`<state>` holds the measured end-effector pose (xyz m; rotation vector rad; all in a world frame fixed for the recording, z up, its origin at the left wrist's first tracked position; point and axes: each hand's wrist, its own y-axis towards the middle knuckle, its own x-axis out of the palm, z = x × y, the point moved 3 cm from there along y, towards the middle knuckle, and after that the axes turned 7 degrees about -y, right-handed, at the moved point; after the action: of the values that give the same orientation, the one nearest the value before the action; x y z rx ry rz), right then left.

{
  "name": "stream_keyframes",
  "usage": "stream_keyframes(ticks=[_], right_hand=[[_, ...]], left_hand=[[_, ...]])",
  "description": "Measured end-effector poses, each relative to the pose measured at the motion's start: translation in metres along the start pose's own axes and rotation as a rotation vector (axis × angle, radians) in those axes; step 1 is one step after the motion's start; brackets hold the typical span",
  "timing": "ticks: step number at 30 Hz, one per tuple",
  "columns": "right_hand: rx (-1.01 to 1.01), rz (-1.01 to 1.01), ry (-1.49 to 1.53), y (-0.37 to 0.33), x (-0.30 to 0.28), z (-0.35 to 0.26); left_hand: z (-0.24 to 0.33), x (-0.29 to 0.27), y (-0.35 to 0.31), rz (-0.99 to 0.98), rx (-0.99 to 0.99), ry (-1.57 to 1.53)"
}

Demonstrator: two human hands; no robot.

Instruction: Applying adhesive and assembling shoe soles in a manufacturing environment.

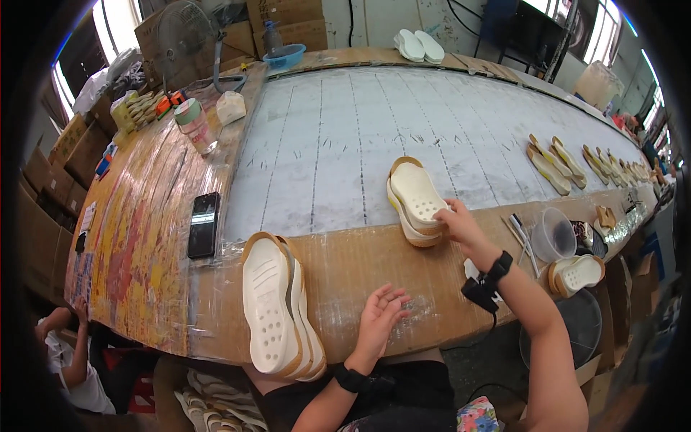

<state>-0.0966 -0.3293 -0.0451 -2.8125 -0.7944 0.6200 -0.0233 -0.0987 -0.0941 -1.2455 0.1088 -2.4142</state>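
My right hand (462, 229) grips the near edge of a small stack of cream shoe soles (414, 189) with tan rims, at the front of the white work surface. The top sole has a row of round holes toward my fingers. My left hand (381, 317) hovers near the table's front edge, palm turned up, fingers loosely apart and holding nothing. To its left, a second stack of cream and tan soles (268, 306) leans at the table edge, with holes and grooves in the top one. Both wrists wear black straps.
A black phone (204, 225) lies left. Further back are a lidded jar (194, 124), a fan (186, 43) and a blue basin (285, 57). White soles (419, 46) sit at the far edge. Rows of soles (556, 164), a clear tub (553, 235) and another sole (577, 274) are right.
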Motion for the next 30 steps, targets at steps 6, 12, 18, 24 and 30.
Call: stream_keyframes(ticks=[6,12,18,24,30], right_hand=[[0.170,-0.218,0.279,0.014,0.027,-0.024],[0.164,-0.454,0.738,-0.041,0.047,-0.011],[0.043,-0.473,0.927,-0.140,0.075,0.017],[0.162,-0.437,1.115,-0.171,0.086,0.028],[0.114,-0.425,0.863,-0.180,0.073,0.027]], left_hand=[[-0.001,0.000,0.001,-0.020,0.007,-0.041],[0.012,0.001,-0.005,0.043,0.026,-0.034],[0.048,0.024,-0.019,-0.001,0.289,0.032],[0.050,0.044,-0.045,-0.047,0.373,0.261],[0.041,0.048,-0.064,-0.139,0.423,0.361]])
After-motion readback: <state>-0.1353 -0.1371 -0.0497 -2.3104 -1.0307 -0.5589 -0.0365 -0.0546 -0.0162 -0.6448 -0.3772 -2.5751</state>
